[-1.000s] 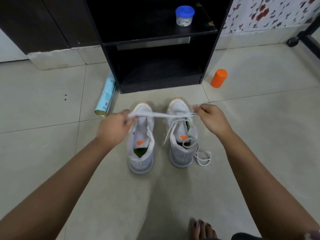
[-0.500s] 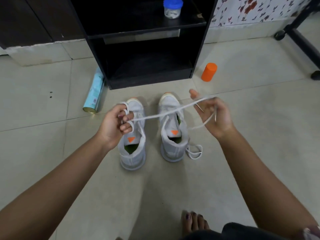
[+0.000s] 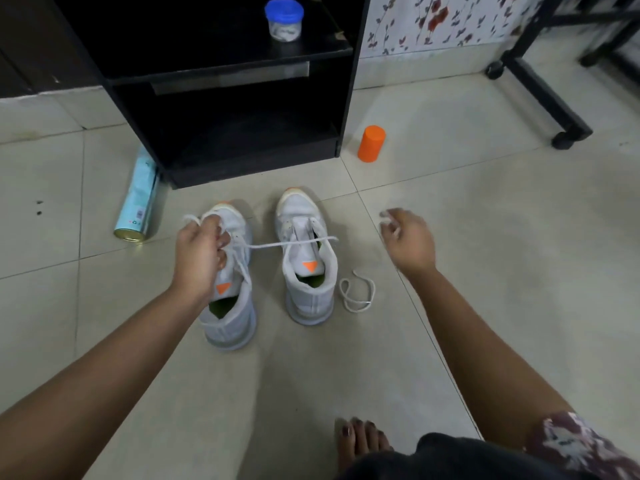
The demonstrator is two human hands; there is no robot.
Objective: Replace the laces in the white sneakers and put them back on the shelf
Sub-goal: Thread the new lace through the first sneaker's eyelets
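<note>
Two white sneakers stand side by side on the tiled floor, toes toward the black shelf unit (image 3: 343, 98). My left hand (image 3: 199, 252) hovers over the left sneaker (image 3: 235, 317) and grips a bunched white lace (image 3: 284, 243). That lace stretches rightward, and its free end lies over the tongue of the right sneaker (image 3: 304, 292). My right hand (image 3: 410, 242) hangs to the right of that shoe, apart from the lace, its fingers loosely curled and blurred. A second white lace (image 3: 356, 294) lies looped on the floor beside the right sneaker's heel.
A pale blue spray can (image 3: 136, 202) lies on the floor left of the shelf unit. An orange cylinder (image 3: 371, 143) stands to its right. A blue-lidded jar (image 3: 284, 19) sits on the upper shelf. A black wheeled frame (image 3: 540, 84) is at the far right. My bare foot (image 3: 360, 441) is near the bottom.
My right hand let go of the lace and swung out to the right. The freed end dropped across the right sneaker. My left hand kept its grip and gathered more lace.
</note>
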